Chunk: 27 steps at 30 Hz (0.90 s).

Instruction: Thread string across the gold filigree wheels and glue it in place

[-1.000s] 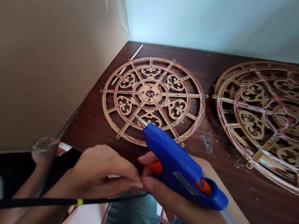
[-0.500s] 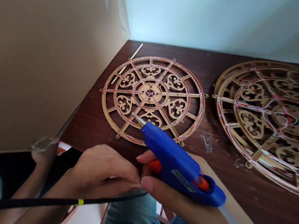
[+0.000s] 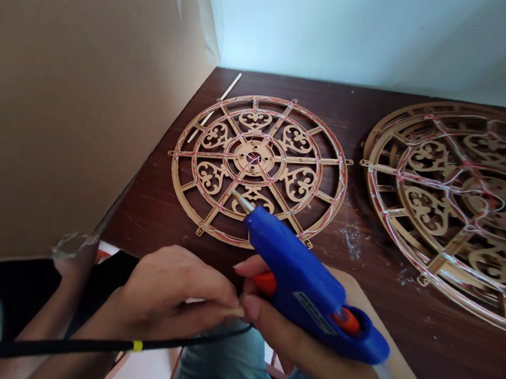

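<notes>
My right hand (image 3: 305,334) is wrapped round a blue hot glue gun (image 3: 298,273) with an orange trigger; its metal nozzle points up and left over the near part of a round tan openwork frame (image 3: 253,158). Red and white wires run along the rings and spokes of that frame, which lies flat on the dark table. Below its near edge, my left hand (image 3: 179,290) is closed, thumb and fingers pinched against the fingertips of my right hand. What the left fingers pinch is too small to make out. A black cable (image 3: 83,343) with a yellow band passes beneath both hands.
More wired round frames (image 3: 446,246) are stacked at the right of the dark table (image 3: 370,322). A thin pale stick (image 3: 231,86) lies partly under the first frame. A brown panel (image 3: 75,74) rises at the left, with another person's arm (image 3: 65,296) below it.
The glue gun and my right hand have shifted slightly right, and the nozzle has moved right over the frame. My left hand has barely moved.
</notes>
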Tool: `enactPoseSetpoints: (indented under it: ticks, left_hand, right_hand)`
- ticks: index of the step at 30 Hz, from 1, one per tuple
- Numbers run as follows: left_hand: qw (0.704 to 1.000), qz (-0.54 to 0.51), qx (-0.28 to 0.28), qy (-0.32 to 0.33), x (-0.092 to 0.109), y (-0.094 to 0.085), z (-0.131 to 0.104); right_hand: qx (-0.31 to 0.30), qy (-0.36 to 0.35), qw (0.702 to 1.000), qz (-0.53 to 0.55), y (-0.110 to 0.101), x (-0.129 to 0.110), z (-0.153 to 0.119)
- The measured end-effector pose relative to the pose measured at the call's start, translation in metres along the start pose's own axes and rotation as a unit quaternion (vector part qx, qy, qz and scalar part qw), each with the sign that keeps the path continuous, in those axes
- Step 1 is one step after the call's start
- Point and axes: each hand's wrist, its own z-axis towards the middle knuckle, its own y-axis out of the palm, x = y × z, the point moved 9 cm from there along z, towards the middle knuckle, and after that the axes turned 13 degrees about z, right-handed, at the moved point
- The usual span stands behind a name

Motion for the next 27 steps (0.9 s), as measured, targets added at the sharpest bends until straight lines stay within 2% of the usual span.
enactPoseSetpoints:
  ticks: [3,8,12,15,19,23,27]
  left_hand:
    - [0.998,-0.014,0.063,-0.004,0.007,-0.007,0.010]
    - [0.995,-0.047,0.086,0.000,0.013,-0.009,0.019]
    - [0.989,-0.083,0.125,0.018,0.015,-0.014,0.020]
    - [0.987,-0.078,0.140,0.006,0.013,-0.014,0.018]
    - [0.989,-0.042,0.143,-0.020,0.009,-0.013,0.014]
    - [0.992,-0.019,0.127,-0.012,0.011,-0.013,0.013]
    - [0.993,0.042,0.101,-0.038,0.005,-0.020,0.013]
  right_hand:
    - [0.010,-0.028,0.999,-0.026,-0.008,0.002,0.001]
    - [0.039,-0.072,0.989,-0.126,-0.018,-0.001,-0.004]
    - [0.045,-0.093,0.983,-0.153,-0.020,-0.005,-0.007]
    - [0.057,-0.099,0.981,-0.160,-0.023,-0.005,-0.008]
    - [0.070,-0.087,0.983,-0.147,-0.022,-0.002,-0.008]
    - [0.152,-0.091,0.975,-0.134,-0.030,-0.002,-0.013]
    - [0.131,-0.126,0.961,-0.207,-0.030,-0.010,-0.016]
